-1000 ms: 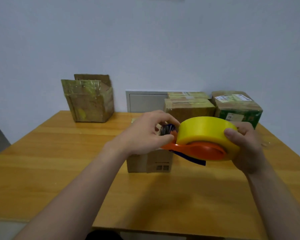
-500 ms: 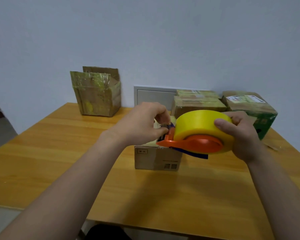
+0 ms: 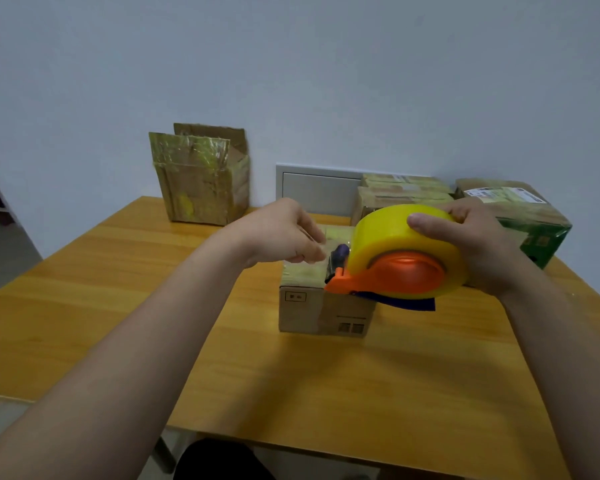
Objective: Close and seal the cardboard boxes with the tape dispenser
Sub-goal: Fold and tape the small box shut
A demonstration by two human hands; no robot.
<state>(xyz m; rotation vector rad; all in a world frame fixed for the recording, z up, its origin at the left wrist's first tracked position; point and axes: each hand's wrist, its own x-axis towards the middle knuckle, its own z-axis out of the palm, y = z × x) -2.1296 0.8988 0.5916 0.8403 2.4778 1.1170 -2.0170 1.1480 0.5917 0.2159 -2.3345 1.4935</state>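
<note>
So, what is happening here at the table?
A person is preparing to tape a box. The right hand grips the yellow-and-orange tape dispenser above the small cardboard box in the middle of the table. The left hand seems to pinch the tape end at its front. An open box stands at the back left.

The tape roll [image 3: 395,230] is shiny yellow plastic, and its holder [image 3: 406,277] is smooth, glossy orange plastic. The table [image 3: 326,382] is smooth wood with a soft shine. The small box [image 3: 309,313] in the middle is dull brown cardboard. The open box [image 3: 198,181] at upper left has crinkly, shiny tape
</note>
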